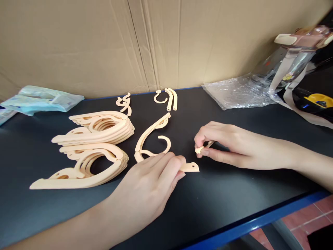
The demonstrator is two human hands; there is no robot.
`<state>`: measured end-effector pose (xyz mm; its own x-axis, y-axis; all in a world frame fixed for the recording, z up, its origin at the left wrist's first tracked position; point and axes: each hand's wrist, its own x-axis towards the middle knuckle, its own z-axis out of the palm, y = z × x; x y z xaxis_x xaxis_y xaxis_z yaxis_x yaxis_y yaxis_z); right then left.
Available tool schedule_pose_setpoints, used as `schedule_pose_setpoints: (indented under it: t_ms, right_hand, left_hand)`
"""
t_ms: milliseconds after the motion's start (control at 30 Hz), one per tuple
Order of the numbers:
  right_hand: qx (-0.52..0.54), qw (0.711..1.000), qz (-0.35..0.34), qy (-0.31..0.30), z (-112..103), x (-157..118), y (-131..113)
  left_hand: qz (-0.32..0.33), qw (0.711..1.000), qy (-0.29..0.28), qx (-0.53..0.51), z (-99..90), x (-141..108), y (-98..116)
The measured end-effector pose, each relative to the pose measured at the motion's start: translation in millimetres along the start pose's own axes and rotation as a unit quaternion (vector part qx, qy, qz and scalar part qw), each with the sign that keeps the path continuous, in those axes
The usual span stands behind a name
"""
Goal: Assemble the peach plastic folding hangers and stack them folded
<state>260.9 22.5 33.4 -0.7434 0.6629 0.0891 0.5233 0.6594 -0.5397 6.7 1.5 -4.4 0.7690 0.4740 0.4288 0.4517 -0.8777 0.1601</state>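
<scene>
Cream plastic folding clothes hanger parts lie on a black table (223, 194). My left hand (151, 180) is closed on a folding hanger (142, 139), whose curved arm and hook point away from me. The hanger's holed end sticks out to the right past my fingertips. To the right, my right hand (218, 144) pinches a small cream plastic piece (199, 150) between thumb and fingers, apart from the hanger. Most of that piece is hidden by the fingers. Stacks of folded hangers (104, 156) sit left of my left hand.
Small hooks (125, 103) lie at the back, with another hook (160, 97) and two curved arms (171, 99) beside them. A blue-white packet (44, 99) is at back left. A clear plastic bag (234, 93) and a strapped bottle (283, 62) stand at back right, before cardboard (91, 45).
</scene>
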Motion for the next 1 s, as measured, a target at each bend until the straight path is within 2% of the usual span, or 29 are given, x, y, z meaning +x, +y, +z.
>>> schedule_pose_setpoints:
  t_ms: [167, 267, 367, 500, 633, 867, 1000]
  right_hand:
    - [0.168, 0.981, 0.087, -0.048, 2, 0, -10]
    - [0.193, 0.974, 0.117, -0.020, 5, 0, -12]
    - [0.173, 0.975, 0.139, -0.002, 6, -1, -13]
    - [0.128, 0.975, 0.169, -0.061, 7, -2, -18]
    - [0.086, 0.978, 0.181, -0.066, 9, -2, -23]
    - [0.064, 0.983, 0.162, -0.049, 14, -3, -24]
    - [0.047, 0.985, 0.160, -0.051, 18, -5, -26]
  left_hand:
    - [-0.021, 0.999, -0.039, -0.026, 0.1, 2, -2]
    - [-0.013, 0.999, -0.052, -0.009, -1.1, 5, -2]
    - [-0.007, 0.998, -0.058, -0.005, -2.1, 5, -2]
    - [0.000, 0.998, -0.056, -0.015, -1.4, 4, -2]
    - [0.003, 0.998, -0.054, -0.013, -0.7, 4, -3]
    - [0.002, 0.999, -0.044, -0.023, 2.0, 3, -2]
    - [0.003, 0.997, -0.065, -0.034, 2.4, 4, -3]
